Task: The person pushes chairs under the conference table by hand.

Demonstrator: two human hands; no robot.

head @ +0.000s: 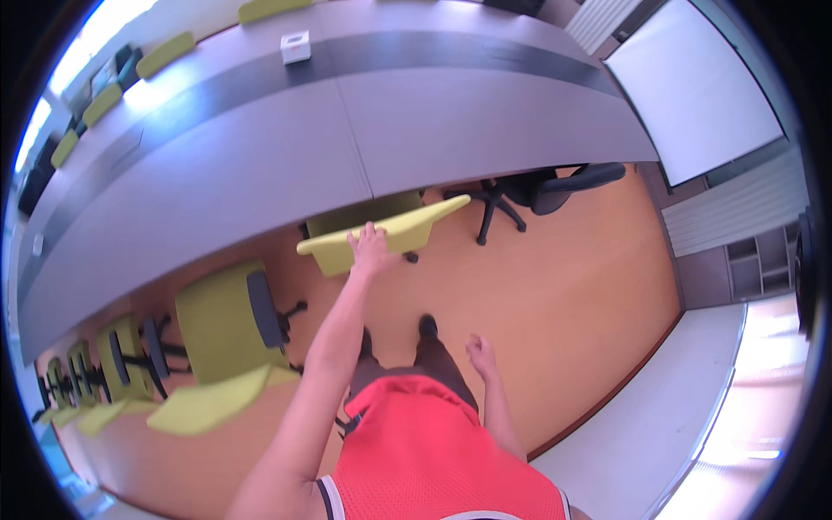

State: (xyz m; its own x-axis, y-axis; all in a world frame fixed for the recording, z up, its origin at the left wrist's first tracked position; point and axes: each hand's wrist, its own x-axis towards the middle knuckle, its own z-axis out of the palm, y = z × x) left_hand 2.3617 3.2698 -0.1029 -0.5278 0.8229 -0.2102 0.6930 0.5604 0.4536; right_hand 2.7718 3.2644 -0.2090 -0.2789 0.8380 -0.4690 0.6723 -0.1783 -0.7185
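Note:
My left hand [373, 251] reaches forward onto the top edge of a yellow-green office chair's backrest [408, 227]. Its fingers lie over that edge. The chair's seat [364, 214] is partly tucked under the long table [273, 156], and the backrest hides much of its base. By my right side hangs my right hand [481, 356], apart from any furniture. Its fingers look loosely curled and I see nothing in them, though the hand is small and blurred here.
To my left, a row of yellow-green chairs [218, 325] lines the table. A black swivel chair [552, 188] stands at the right end. On the tabletop sits a small white box [296, 47]. Beyond are a white screen [695, 91] and shelves [760, 266]; a low wall [624, 416] runs at right.

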